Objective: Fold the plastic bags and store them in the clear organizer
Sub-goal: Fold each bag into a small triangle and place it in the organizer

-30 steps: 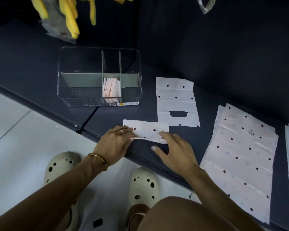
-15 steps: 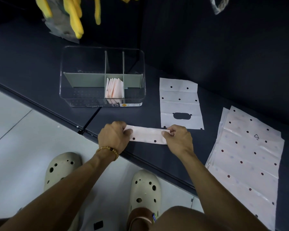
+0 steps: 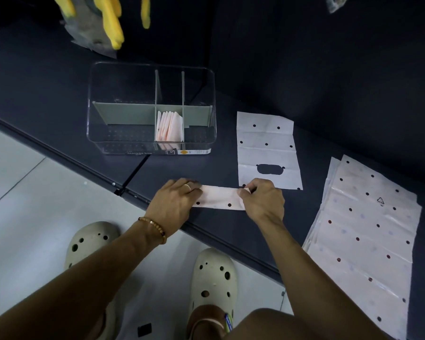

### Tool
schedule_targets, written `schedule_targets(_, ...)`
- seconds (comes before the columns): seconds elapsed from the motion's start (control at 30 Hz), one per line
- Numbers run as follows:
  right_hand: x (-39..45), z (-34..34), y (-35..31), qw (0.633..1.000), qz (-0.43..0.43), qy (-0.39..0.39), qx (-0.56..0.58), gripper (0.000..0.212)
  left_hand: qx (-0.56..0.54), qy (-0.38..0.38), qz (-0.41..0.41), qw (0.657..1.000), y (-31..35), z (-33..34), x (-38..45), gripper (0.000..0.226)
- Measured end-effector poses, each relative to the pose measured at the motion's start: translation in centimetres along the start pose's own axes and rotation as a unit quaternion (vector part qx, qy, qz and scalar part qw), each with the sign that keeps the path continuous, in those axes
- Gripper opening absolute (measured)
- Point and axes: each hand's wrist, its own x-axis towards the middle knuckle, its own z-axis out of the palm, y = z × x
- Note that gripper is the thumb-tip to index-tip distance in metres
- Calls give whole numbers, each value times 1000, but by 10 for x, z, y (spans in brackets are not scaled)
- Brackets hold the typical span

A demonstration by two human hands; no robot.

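Left grip (image 3: 174,204) pressing flat, right grip (image 3: 261,201) pinching folded bag strip (image 3: 219,198), near table edge (image 3: 231,244)

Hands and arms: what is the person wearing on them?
The left hand has a ring on one finger and a brown bead bracelet around the wrist. The right hand shows nothing worn. Both arms are bare, with no sleeves in view.
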Motion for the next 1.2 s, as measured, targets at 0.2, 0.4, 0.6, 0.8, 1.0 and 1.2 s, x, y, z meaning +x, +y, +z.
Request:
schedule_targets(0.2,-21,7,-5,949,-230,113,-183,23,28,-43,48,998,-14,4,-11,50)
schedule_targets(0.4,-60,56,-14,916,-360,-99,-143,58,-25,-30,19,999,-17,7,-16,47)
schedule_targets(0.6,-32,25,33,865,-389,-103,-298,68,-22,-11,8,1000,-19,10,-15,42)
schedule_targets(0.8,-13,-12,66,868,-347,-127,-331,68,-16,-14,4,1000,-17,12,-16,42)
schedule_targets(1.0,-53,4,37,882,-390,1,-263,50,18,16,-28,999,0,6,-31,22)
schedule_targets(1.2,-63,21,24,888,-402,-3,-225,37,-6,-53,18,998,0,-3,-57,46)
